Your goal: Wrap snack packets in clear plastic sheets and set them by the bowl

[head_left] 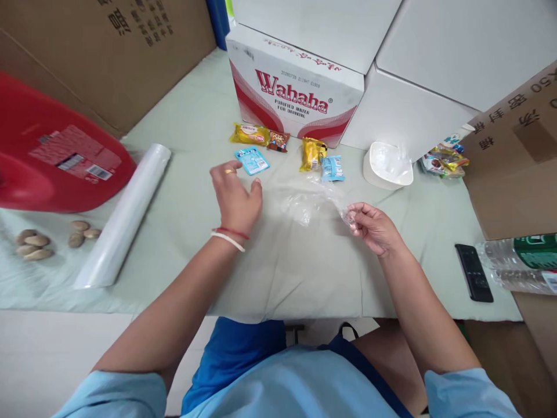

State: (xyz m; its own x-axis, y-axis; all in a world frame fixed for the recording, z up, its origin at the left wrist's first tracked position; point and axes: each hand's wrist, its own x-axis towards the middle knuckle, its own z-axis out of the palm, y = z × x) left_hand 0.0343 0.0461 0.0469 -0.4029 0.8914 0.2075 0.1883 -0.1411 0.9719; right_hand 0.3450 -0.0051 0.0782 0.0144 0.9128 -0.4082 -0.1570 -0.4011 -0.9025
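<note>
My right hand point(369, 227) pinches one end of a clear plastic bag point(304, 208), which lies crumpled and see-through on the cloth to the left of that hand. Just behind my left hand point(237, 200) is a flat light-blue packet point(252, 161). The left fingers are bent, the thumb stands apart, and nothing shows in that hand. Toward the box lie a yellow snack packet point(250, 134) and a small brown snack packet point(277, 141). Beyond the bag, another yellow snack packet point(312, 154) sits beside a small blue wrapped snack point(333, 168).
A Wahaha carton point(296, 87) and white boxes stand behind. At left are a red jug point(56, 151), a plastic film roll point(124, 220) and several stones point(35, 244). Rightward are a white tub point(387, 174), assorted snacks point(444, 162), a black phone point(474, 273) and bottles point(517, 255).
</note>
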